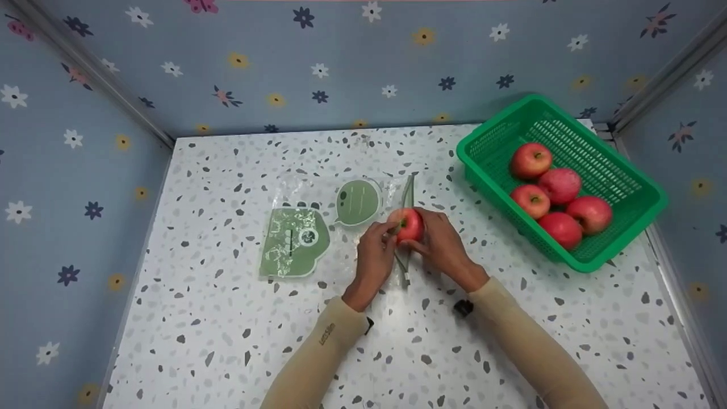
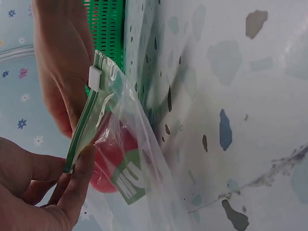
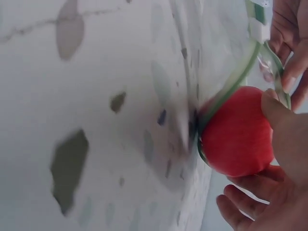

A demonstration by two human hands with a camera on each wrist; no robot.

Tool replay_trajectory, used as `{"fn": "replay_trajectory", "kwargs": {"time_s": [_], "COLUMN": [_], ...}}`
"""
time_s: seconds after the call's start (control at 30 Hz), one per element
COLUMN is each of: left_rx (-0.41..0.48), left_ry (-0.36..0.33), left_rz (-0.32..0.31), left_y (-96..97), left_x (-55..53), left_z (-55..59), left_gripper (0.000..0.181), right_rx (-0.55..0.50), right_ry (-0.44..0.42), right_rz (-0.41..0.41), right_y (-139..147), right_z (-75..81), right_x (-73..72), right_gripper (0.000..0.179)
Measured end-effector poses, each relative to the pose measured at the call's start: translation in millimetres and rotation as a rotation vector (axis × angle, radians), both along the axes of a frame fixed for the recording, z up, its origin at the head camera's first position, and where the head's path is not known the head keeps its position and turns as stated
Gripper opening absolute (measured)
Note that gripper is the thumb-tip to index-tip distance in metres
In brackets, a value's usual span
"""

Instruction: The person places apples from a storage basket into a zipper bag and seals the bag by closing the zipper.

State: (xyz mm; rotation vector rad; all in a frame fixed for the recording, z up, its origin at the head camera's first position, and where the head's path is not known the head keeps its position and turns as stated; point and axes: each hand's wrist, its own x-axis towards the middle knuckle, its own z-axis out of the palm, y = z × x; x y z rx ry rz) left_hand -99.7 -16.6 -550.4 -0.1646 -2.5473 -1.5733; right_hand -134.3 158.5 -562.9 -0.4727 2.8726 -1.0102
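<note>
A clear zip bag with green dinosaur print lies flat, its green zip edge and white slider toward the right. A red apple sits in the bag's mouth, partly behind the plastic in the left wrist view. My right hand grips the apple from the right, thumb on one side and fingers beneath. With thumb and fingers my left hand pinches the upper lip of the bag's opening beside the apple.
At the right stands a green plastic basket holding several red apples. The speckled white table is bordered by flowered blue walls at the back and both sides.
</note>
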Motion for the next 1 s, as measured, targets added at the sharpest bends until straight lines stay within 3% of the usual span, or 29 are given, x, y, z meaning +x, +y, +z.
{"fn": "replay_trajectory", "kwargs": {"time_s": [0.23, 1.0], "left_rx": [0.002, -0.033], "left_ry": [0.004, -0.006], "left_rz": [-0.009, -0.011], "left_y": [-0.5, 4.1], "left_x": [0.5, 0.0], "left_z": [-0.7, 2.9], "left_gripper": [0.025, 0.025], "right_rx": [0.091, 0.06], "right_ry": [0.037, 0.043], "right_rz": [0.006, -0.076], "right_y": [4.6, -10.1], "right_z": [4.2, -3.1], "right_x": [-0.7, 2.7], "right_gripper": [0.086, 0.079]}}
